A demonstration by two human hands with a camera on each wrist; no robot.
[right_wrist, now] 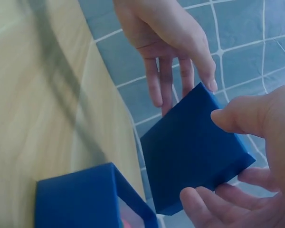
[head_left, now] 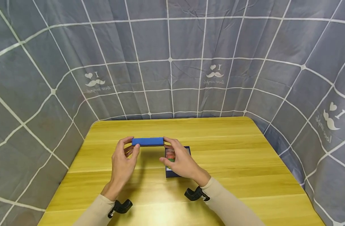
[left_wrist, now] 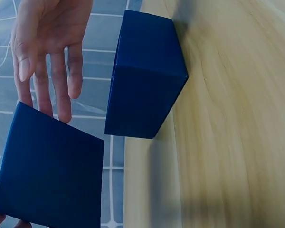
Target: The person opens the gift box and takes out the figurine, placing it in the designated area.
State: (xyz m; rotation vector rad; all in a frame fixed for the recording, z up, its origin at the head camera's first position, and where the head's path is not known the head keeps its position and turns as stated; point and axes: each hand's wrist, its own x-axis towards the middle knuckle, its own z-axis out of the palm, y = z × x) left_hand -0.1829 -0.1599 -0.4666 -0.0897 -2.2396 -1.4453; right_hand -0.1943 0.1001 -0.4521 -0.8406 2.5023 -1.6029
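A flat blue box lid (head_left: 147,142) is held above the table, level between both hands. My left hand (head_left: 123,166) grips its left end, the thumb on the front face. At the other end, the fingers of my right hand (head_left: 183,161) touch the lid's edge, while the thumb stands apart below it. In the right wrist view the lid (right_wrist: 190,147) is tilted, with the right fingertips along one side. A dark blue box (head_left: 172,173) sits uncovered on the table beneath my right hand. Red and green contents (head_left: 170,155) show inside, partly hidden by that hand.
A yellow wood-grain table (head_left: 232,169) lies under the hands. Grey curtain (head_left: 186,75) with white grid lines hangs along its back and sides. A black wrist mount (head_left: 123,206) is on each forearm.
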